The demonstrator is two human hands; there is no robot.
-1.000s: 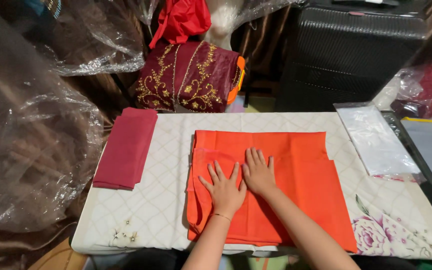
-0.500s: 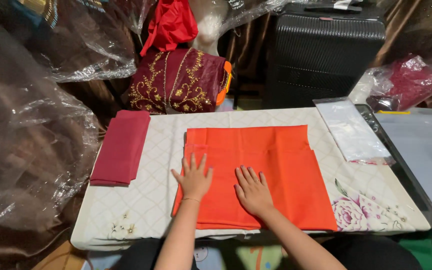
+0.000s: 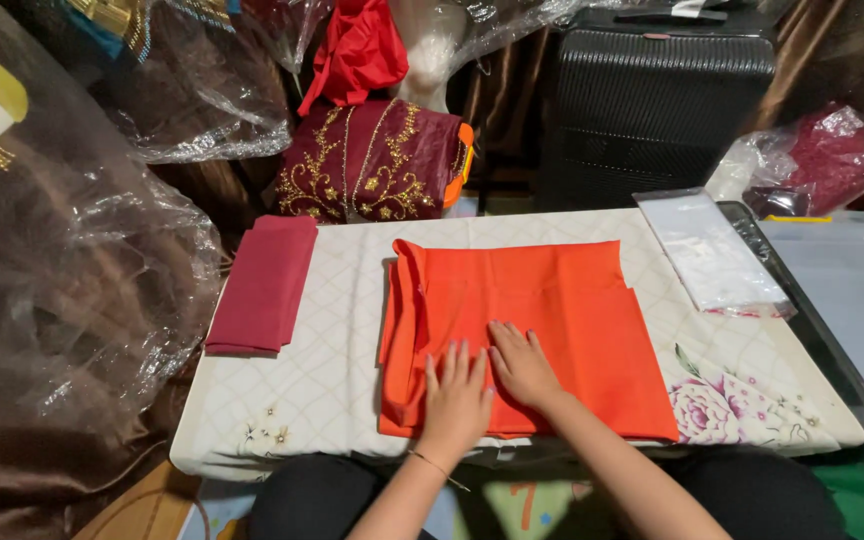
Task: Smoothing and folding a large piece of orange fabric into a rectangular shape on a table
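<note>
We see a folded orange cloth (image 3: 542,320), smooth with layered left edges, lying mid-frame on the table (image 3: 332,390); our left hand (image 3: 455,392) and right hand (image 3: 522,362) press flat, fingers spread.

Both hands (image 3: 487,385) drew together on the orange cloth (image 3: 532,330).

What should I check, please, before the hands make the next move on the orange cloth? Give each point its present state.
1. Both hands flat on the orange cloth: ok, left hand and right hand rest side by side.
2. Cloth fully on the table: ok.
3. Edges aligned: not ok, the left edge shows uneven layers.
4. Maroon folded cloth apart: ok.
5. Clear plastic bag apart: ok.
6. Creases under the palms: cannot tell.
</note>
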